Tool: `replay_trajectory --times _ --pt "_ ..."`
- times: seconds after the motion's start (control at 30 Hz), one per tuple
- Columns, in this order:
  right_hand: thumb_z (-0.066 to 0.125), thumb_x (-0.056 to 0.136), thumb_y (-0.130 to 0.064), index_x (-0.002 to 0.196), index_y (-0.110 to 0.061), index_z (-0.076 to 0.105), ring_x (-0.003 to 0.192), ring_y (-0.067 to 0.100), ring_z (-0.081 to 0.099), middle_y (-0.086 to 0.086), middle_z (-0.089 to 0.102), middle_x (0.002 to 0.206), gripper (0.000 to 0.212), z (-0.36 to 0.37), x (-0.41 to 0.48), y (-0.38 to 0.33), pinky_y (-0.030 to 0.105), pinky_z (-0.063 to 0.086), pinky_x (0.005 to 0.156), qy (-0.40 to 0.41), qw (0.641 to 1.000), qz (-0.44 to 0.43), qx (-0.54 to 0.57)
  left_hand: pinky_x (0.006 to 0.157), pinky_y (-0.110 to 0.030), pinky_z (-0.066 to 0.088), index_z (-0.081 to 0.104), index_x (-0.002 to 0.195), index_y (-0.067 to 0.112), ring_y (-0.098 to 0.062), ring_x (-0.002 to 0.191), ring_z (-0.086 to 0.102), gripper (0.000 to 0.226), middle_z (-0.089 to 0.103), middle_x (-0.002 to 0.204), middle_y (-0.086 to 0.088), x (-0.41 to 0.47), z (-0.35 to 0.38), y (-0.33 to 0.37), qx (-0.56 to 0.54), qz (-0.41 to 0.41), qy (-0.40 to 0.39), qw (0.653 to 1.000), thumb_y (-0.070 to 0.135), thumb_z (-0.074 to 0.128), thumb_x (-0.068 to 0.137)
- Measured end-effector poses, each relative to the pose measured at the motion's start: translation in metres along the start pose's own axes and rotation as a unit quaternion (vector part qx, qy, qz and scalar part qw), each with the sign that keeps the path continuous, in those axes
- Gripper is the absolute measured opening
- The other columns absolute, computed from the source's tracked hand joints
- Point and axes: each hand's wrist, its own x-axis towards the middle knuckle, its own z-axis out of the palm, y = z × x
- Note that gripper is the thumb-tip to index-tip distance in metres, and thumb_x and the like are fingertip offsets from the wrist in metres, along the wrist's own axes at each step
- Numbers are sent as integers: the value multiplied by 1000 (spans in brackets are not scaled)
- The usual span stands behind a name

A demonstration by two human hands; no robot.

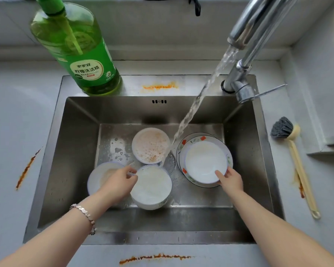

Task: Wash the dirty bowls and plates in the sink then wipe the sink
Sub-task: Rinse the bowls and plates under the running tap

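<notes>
- Head cam was looking straight down into the steel sink (81,151), tap (245,54) running, stream landing near the drain right beside the foamy bowl (150,145) at the back.
- From my remote seat I saw four bowls in there. The back one was full of orange-speckled suds.
- Left hand (118,182) was down at the front left, fingers curled in narrow and pinching the rim of the front bowl (152,187), which held milky water. That hand partly covered another bowl (102,176) just to its left, so I couldn't see much of that one.
- Right hand (229,180) had the near edge of a white bowl (205,161): thumb on the inside, the rest of the fingers wrapped underneath and out of sight.
- That bowl sat on a stack of flower-patterned plates (183,149) on the right side of the basin.
- Green dish soap bottle (79,47) stood upright on the back left ledge of the sink.
- Dish brush (293,151) lay on the counter to the right, well apart from both hands.
- Orange sauce smears showed on the sink ledge (159,86) and on the counter (154,258) in front and either side.
- Bracelet (83,214) on the left wrist, fwiw.
</notes>
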Motion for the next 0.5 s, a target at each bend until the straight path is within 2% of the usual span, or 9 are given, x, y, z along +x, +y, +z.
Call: replay_trajectory --times 0.07,0.13,0.2,0.23,0.27,0.3,0.37,0.43,0.5 --pt "60 89 -25 123 -5 52 108 33 54 16 56 121 41 2 -13 -3 35 44 85 49 988 -46 -140 78 -34 49 55 121 16 -22 86 64 29 64 86 1 -1 -4 -4 -19 -2 -3 1000 21 47 93" --pt "60 88 -27 124 -5 52 104 32 55 18 55 118 42 13 -37 -8 32 42 83 46 976 -91 -192 74 -31 46 55 121 14 -21 84 62 29 63 89 -1 -2 -8 -11 -30 -1 -4 1000 20 48 94" --pt "58 89 -32 121 -5 54 94 28 61 14 62 108 42 34 -58 -11 24 43 73 -56 969 -88 -224 74 -30 44 59 113 14 -19 82 59 23 63 93 -6 -4 -11 -20 -35 7 -9 999 16 48 94" --pt "56 90 -36 124 -5 51 80 25 64 12 64 100 47 47 -67 -13 21 44 63 -119 964 -54 -233 76 -31 47 61 103 16 -19 80 57 17 63 93 -9 -5 -12 -25 -35 14 -12 999 13 48 93" --pt "55 90 -39 131 -5 44 65 21 63 11 63 92 55 60 -73 -15 20 45 52 -172 960 -3 -221 78 -34 48 61 93 18 -20 77 56 15 63 91 -12 -7 -14 -30 -35 20 -16 999 11 47 93" --pt "54 91 -41 138 -5 33 55 18 60 11 60 86 63 72 -79 -18 20 45 43 -212 955 53 -203 79 -34 49 60 92 18 -20 76 56 15 63 90 -14 -7 -15 -35 -34 22 -21 999 10 47 93" --pt "50 93 -41 143 -8 20 51 18 59 14 56 86 67 94 -88 -21 24 50 41 -261 942 128 -166 77 -28 44 58 110 13 -21 82 58 20 63 96 -12 -9 -19 -44 -30 16 -28 999 13 47 94" --pt "46 97 -27 139 -7 23 47 21 62 22 57 96 52 112 -95 -22 28 53 44 -268 944 165 -102 78 -25 39 56 118 12 -20 89 59 26 61 98 -7 -9 -23 -53 -29 9 -32 999 16 47 94" --pt "39 95 -6 135 -2 32 38 24 60 31 56 110 41 125 -99 -21 30 52 38 -236 955 176 -38 79 -24 38 56 119 14 -19 92 58 27 61 99 -4 -10 -27 -60 -37 -2 -38 999 18 47 94"
